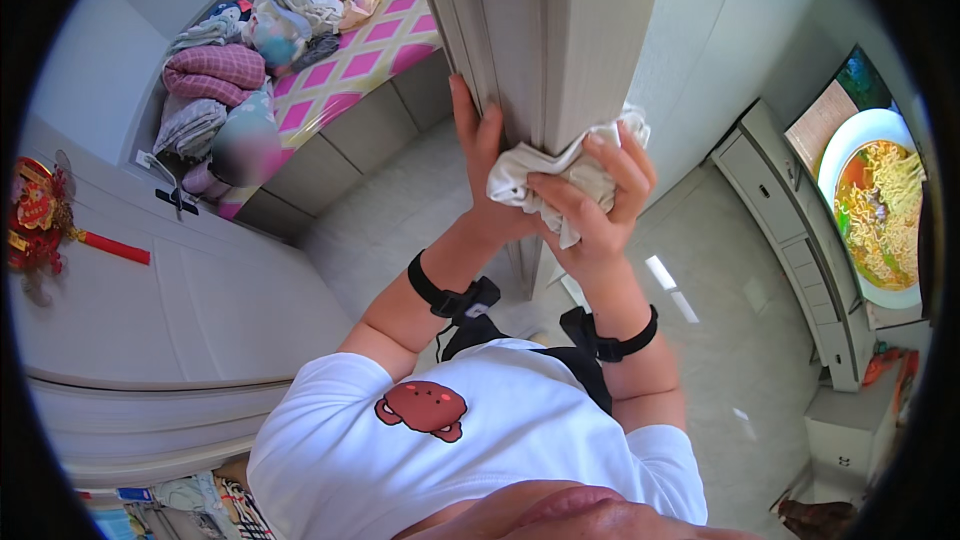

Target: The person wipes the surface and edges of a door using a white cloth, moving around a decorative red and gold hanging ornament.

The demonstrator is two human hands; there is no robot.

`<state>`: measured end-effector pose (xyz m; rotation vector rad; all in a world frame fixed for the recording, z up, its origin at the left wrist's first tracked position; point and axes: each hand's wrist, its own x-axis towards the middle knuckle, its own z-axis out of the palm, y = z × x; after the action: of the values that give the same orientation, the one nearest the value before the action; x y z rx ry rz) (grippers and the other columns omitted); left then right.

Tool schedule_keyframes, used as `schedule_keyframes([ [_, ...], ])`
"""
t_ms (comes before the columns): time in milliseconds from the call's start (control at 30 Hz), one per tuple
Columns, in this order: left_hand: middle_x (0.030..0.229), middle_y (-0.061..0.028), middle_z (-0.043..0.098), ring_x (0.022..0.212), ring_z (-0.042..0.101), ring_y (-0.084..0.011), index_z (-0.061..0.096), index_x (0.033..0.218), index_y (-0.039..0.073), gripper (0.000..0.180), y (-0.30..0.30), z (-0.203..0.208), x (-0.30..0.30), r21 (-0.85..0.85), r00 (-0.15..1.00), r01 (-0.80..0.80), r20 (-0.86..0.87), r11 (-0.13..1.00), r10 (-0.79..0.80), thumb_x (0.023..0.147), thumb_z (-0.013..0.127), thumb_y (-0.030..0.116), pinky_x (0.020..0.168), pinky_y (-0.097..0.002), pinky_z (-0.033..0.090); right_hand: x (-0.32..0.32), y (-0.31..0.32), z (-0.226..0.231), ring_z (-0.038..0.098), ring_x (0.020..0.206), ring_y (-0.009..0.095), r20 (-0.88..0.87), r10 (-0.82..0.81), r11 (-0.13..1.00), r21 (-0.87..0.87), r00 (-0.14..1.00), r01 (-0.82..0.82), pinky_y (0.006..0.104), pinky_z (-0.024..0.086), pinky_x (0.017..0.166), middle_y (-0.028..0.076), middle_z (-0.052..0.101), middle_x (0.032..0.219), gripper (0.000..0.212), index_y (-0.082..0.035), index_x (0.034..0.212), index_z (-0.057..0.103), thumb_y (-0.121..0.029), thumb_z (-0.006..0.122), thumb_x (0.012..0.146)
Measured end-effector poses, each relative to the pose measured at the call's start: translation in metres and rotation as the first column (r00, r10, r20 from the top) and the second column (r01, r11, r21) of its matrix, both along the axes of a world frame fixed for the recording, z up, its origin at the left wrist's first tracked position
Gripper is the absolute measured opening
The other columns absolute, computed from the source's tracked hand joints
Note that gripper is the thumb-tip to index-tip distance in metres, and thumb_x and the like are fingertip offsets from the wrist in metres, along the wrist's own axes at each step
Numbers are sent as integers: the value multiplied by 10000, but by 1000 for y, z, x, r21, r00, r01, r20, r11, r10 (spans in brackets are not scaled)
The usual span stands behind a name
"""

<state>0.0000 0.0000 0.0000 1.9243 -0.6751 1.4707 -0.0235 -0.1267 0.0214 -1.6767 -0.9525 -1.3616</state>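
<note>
A pale grey-beige door frame (540, 30) stands upright in front of me, capping the end of a wall. My right hand (605, 215) grips a crumpled white cloth (570, 175) and presses it against the front edge of the frame, fingers bent over the fabric. On the frame's left side rests my left hand (480, 160), fingers stretched upward and nothing visible in them. The cloth's left part lies close to that hand and hides some of the frame. Each wrist carries a black strap with a small box.
A bed platform (320, 165) with a pink-checked cover and heaped bedding is beyond the frame at left. An opened white door (150, 290) with a red ornament (35, 215) stands nearer. At right are a low grey cabinet (790, 240) and a screen (875, 210).
</note>
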Motion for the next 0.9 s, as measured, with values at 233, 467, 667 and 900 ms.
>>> schedule_keyframes([
  [233, 1507, -290, 59, 1401, 90, -457, 186, 1455, 110, 961, 15, -21, -24, -304, 894, 319, -218, 898, -392, 707, 763, 284, 1098, -530, 161, -5, 4, 40, 416, 1159, 342, -99, -42, 999, 5, 994, 42, 424, 359, 976, 97, 508, 1188, 308, -203, 867, 714, -162, 768, 567],
  [467, 1496, -237, 201, 1386, 216, -393, 269, 1434, 76, 816, 55, -38, -61, -132, 880, 319, -326, 939, -345, 750, 707, 154, 1097, -457, 225, -16, 14, 28, 414, 1203, 343, -83, -135, 990, 32, 987, 138, 456, 323, 1020, 157, 486, 1243, 335, -100, 916, 686, -32, 701, 589],
  [667, 1441, -189, 348, 1316, 351, -344, 323, 1409, 58, 711, 118, -60, -117, -192, 785, 233, -542, 953, -301, 785, 658, 116, 1077, -420, 276, -44, 22, -59, 393, 1199, 368, -278, -247, 968, -25, 928, 250, 480, 329, 1013, 110, 456, 1253, 365, -164, 906, 700, -60, 743, 558],
  [900, 1399, -133, 411, 1278, 407, -272, 355, 1389, 62, 653, 177, -74, -168, -368, 691, 36, -663, 929, -289, 795, 623, 103, 1021, -402, 342, -59, 82, 72, 450, 1161, 336, 132, -329, 943, -9, 935, 333, 517, 304, 1024, 73, 504, 1235, 341, -253, 927, 696, -109, 733, 620],
])
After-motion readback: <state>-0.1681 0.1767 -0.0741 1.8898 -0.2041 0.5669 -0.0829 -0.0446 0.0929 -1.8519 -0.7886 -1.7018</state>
